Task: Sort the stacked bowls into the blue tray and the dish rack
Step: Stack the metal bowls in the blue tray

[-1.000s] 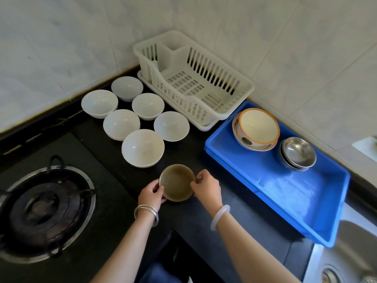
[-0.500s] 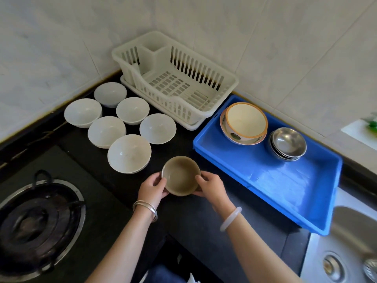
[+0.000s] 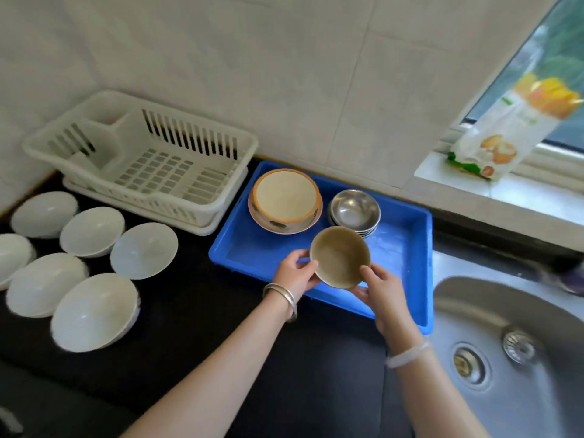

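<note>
Six plain white round bowls (image 3: 143, 249) sit mouth-up and close together on the black table (image 3: 196, 311) at the far left, one cut off by the edge of the view. Behind them, against the tiled wall, stands a white slotted plastic dish rack (image 3: 164, 200); no bowl can be seen in it.

Just to its right lies a shallow blue plastic tray (image 3: 252, 248). At the tray's back left is a cream bowl with an orange rim (image 3: 286, 197), apparently nested in another like it. Beside it is a short stack of shiny steel bowls (image 3: 354, 208).

A small olive-brown round bowl (image 3: 339, 256) is held upright above the tray's front half. The left hand (image 3: 295, 273) grips its left side and the right hand (image 3: 382, 292) its near right side. Each hand has a thumb at the wall and curled fingers beneath.

The bowl looks stiff, light and smooth-glazed, so it is probably slippery and would chip if knocked against the steel stack just behind it. Two opposite points under the rim give the safest hold.

Further right are a steel sink (image 3: 505, 358) and a printed packet (image 3: 512, 121) leaning on the window sill.
</note>
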`<state>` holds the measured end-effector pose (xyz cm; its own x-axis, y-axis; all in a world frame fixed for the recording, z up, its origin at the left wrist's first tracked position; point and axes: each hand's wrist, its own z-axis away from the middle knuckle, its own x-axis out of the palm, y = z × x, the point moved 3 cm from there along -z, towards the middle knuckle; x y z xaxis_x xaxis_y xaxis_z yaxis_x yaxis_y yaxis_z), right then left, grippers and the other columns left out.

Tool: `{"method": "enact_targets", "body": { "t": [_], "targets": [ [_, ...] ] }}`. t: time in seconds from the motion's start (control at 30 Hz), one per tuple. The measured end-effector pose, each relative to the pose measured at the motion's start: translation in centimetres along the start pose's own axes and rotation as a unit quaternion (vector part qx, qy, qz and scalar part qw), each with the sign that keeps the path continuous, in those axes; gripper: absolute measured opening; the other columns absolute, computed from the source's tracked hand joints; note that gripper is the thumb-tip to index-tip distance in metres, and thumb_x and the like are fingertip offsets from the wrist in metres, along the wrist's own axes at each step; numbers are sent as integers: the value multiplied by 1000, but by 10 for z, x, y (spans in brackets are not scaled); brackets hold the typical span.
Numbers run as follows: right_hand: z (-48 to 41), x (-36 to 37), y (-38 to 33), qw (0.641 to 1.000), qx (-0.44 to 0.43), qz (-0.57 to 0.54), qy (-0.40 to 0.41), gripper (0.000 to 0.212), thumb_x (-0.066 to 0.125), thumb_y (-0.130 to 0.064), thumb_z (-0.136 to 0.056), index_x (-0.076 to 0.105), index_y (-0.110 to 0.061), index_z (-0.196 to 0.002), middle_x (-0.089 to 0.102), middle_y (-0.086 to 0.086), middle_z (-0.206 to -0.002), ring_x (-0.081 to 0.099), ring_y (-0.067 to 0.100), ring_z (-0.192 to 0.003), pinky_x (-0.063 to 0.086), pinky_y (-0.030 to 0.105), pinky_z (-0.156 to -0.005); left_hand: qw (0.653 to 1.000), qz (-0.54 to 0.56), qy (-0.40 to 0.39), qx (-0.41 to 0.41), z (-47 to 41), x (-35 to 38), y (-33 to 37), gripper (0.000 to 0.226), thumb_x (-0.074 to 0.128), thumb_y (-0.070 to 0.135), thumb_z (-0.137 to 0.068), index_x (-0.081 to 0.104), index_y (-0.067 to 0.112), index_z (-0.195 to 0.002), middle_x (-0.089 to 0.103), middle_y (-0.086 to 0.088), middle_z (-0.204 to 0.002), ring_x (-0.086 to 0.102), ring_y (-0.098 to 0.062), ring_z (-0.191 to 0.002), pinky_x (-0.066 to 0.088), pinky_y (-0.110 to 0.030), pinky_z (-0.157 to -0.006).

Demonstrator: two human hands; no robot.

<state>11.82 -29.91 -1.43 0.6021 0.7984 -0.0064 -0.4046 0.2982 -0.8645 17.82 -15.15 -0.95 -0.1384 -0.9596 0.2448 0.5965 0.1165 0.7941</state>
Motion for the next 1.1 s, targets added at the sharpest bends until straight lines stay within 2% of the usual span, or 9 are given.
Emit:
{"method": "enact_targets", "body": {
  "t": [0.1, 0.2, 0.33, 0.4, 0.53, 0.63, 0.77, 0.97, 1.1],
  "targets": [
    [-15, -37, 5, 998, 6, -45, 48, 21, 46, -2, -90, 66, -7, -83, 65, 11, -87, 73, 20, -68, 58, 29, -72, 997, -50, -46, -36, -17, 47, -6, 31, 49, 0, -90, 49, 1, -121, 57, -15, -101, 58, -25, -94, 54, -27, -74],
    [-29, -61, 11, 992, 23, -103, 76, 21, 43, 3, -90, 64, -2, -86, 64, 16, -90, 72, 22, -72, 58, 21, -61, 994, -53, -66, -71, -34, 83, -16, 36, 45, -4, -90, 44, -4, -126, 52, -16, -104, 53, -28, -95, 50, -34, -83],
    [-50, -72, 20, 978, 52, -170, 108, 18, 42, 5, -92, 60, 2, -88, 61, 17, -93, 66, 30, -80, 59, 23, -59, 992, -16, -60, -106, -58, 115, -31, 37, 44, -5, -91, 43, -7, -128, 49, -16, -105, 52, -30, -88, 54, -22, -56],
    [-62, -73, 23, 977, 69, -167, 115, 16, 47, 0, -93, 62, -2, -91, 65, 15, -94, 67, 27, -83, 58, 26, -67, 991, -7, -54, -121, -70, 124, -38, 36, 44, -3, -92, 44, -5, -128, 49, -15, -106, 52, -29, -89, 53, -25, -61],
    [-87, -73, 24, 965, 82, -212, 133, 19, 47, 3, -93, 61, 5, -106, 61, 19, -106, 62, 30, -96, 57, 17, -56, 992, -26, -43, -115, -94, 136, -47, 30, 43, 0, -92, 52, 4, -120, 53, -12, -106, 50, -25, -97, 50, -21, -61],
    [-104, -71, 22, 961, 86, -209, 159, 18, 47, 8, -91, 61, 5, -100, 59, 18, -103, 60, 25, -93, 53, 13, -52, 992, -25, -47, -117, -107, 146, -49, 20, 43, 0, -92, 55, 8, -106, 56, -10, -96, 50, -23, -97, 50, -16, -56],
    [-122, -71, 19, 955, 93, -216, 178, 17, 46, 3, -92, 61, 0, -98, 61, 15, -101, 62, 22, -95, 53, 15, -56, 991, -22, -48, -119, -122, 155, -55, 21, 44, 1, -91, 59, 13, -82, 59, -9, -92, 53, -22, -97, 48, -22, -71],
    [-140, -69, 8, 948, 93, -246, 177, 20, 44, -6, -95, 61, -9, -84, 64, 12, -95, 64, 18, -87, 54, 21, -68, 992, 17, -42, -115, -132, 167, -57, 20, 42, 10, -95, 59, 11, -106, 61, -2, -90, 56, -21, -100, 46, -30, -86],
    [-146, -67, 3, 949, 95, -239, 182, 22, 42, -13, -98, 60, -17, -86, 65, 5, -93, 65, 17, -88, 53, 23, -67, 992, 35, -33, -121, -134, 174, -58, 18, 41, 15, -96, 59, 16, -98, 62, 1, -86, 56, -20, -98, 44, -30, -87]
  ]
}}
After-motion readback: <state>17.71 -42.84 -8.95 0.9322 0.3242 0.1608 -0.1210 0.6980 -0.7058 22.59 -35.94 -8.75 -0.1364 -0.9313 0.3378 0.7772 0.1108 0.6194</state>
